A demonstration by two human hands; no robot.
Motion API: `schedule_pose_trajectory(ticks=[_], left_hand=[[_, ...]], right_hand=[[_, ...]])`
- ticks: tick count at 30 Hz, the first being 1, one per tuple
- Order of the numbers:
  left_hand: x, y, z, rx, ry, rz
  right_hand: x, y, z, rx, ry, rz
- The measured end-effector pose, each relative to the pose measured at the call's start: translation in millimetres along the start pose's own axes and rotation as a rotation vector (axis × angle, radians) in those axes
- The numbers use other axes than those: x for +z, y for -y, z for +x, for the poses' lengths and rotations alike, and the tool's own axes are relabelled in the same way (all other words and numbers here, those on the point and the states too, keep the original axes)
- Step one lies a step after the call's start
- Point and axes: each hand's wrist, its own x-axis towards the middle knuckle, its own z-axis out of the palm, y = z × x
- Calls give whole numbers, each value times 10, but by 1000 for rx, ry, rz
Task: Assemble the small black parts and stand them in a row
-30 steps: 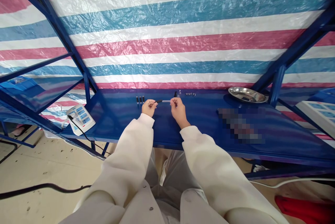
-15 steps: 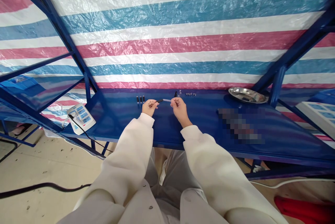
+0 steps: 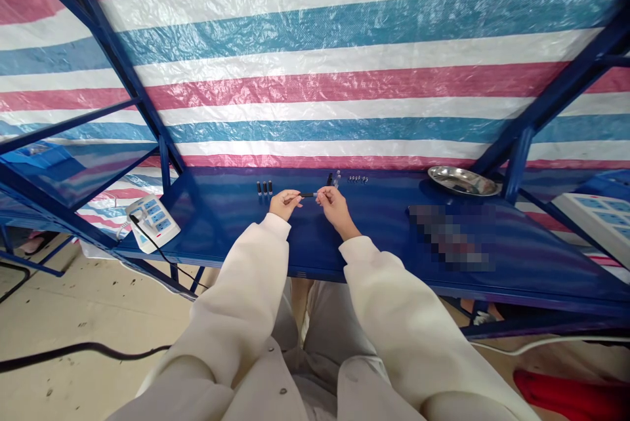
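Above the middle of the blue table, my left hand [image 3: 284, 204] pinches the left end of a small black tube [image 3: 309, 195]. My right hand [image 3: 335, 205] is closed at the other side, its fingertips on a thin clear tube [image 3: 317, 195] that meets the black one end to end in a level line. Only a short clear piece shows; the fingers hide the rest. Left of my left hand stand several short black cylinders with pale ends [image 3: 264, 188]. Just behind my right hand are a small black piece [image 3: 329, 179] and some clear pieces [image 3: 337, 178].
Several small silvery parts [image 3: 357, 179] lie in a row towards the back of the blue table [image 3: 378, 231]. An oval metal tray [image 3: 463, 181] sits at the back right, with a blurred-out item [image 3: 450, 237] in front. A white power strip [image 3: 153, 223] lies at the left edge.
My hands have come closer together. Most of the clear length seen between them before no longer shows, and the black tube now lies level between the fingertips.
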Motion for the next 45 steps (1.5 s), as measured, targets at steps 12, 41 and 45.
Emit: schedule_pose_trajectory(ticks=[12, 41, 45], left_hand=[[31, 23, -19, -11, 54, 9], [23, -982, 361, 545, 543, 1132], [-75, -1240, 649, 542, 561, 1353]], right_hand=[[-1, 61, -57, -25, 26, -134], [-15, 119, -116, -30, 62, -295], [-14, 133, -118, -23, 61, -307]])
